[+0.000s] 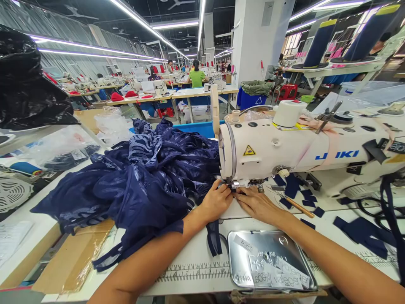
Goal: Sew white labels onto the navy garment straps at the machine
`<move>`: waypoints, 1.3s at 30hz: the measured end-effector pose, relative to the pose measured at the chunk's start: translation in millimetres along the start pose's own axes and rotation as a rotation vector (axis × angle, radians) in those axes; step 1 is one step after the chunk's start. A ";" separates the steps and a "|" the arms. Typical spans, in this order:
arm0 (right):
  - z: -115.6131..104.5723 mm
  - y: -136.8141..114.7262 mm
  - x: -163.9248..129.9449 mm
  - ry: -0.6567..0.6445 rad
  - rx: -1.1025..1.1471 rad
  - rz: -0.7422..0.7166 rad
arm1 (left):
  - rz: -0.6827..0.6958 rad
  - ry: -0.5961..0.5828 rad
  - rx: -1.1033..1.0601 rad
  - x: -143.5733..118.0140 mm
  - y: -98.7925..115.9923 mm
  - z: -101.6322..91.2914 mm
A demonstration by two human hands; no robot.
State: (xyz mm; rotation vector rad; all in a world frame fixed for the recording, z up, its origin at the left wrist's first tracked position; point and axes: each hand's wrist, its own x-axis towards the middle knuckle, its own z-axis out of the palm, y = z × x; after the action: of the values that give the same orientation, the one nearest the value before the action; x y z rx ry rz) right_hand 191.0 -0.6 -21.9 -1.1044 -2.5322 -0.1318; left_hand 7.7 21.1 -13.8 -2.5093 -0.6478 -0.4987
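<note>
Our white tabletop, heaped navy striped fabric at left, white sewing machine lettered JUKI in blue, metal tray of printed labels, our left hand and right hand pinching a navy strip under the presser foot

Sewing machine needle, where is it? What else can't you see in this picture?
Head view only:
- Needle: hidden behind the left hand and right hand under the sewing machine head.
- What the fingertips pinch: covered by the hands themselves.
- Labels in the metal tray: print too small and mirrored.
- Dark strap: cut off by the right edge.
- Distant workers: too small to make out.
</note>
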 end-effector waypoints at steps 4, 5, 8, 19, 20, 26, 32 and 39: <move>-0.4 4.3 -1.4 0.011 0.084 0.028 | -0.021 0.014 -0.062 -2.0 -2.5 6.0; -1.2 5.6 -1.9 0.017 0.117 0.032 | -0.026 0.012 -0.073 -2.5 -3.0 7.3; -3.6 7.8 -3.1 0.028 0.177 0.003 | -0.042 -0.008 -0.089 -3.9 -3.1 9.2; -6.8 0.4 -4.6 0.072 -0.003 -0.093 | -0.157 -0.170 -0.253 -20.9 4.2 -11.5; -7.2 0.4 -4.4 0.074 -0.002 -0.095 | -0.158 -0.181 -0.251 -21.3 4.0 -11.8; -8.8 0.0 -3.0 0.077 -0.020 -0.099 | -0.156 -0.196 -0.243 -20.1 2.5 -10.2; -9.7 -2.7 -1.6 0.062 -0.079 -0.118 | -0.154 -0.222 -0.246 -19.3 2.1 -11.8; 0.6 -1.0 -1.3 0.046 -0.116 -0.053 | -0.154 -0.251 -0.237 -18.4 -5.5 -7.4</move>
State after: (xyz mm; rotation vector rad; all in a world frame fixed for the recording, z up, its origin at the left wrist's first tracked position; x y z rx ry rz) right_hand 190.9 -2.1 -22.8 -1.0646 -2.5414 -0.3182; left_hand -11.9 14.9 -14.2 -2.7878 -0.9304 -0.3325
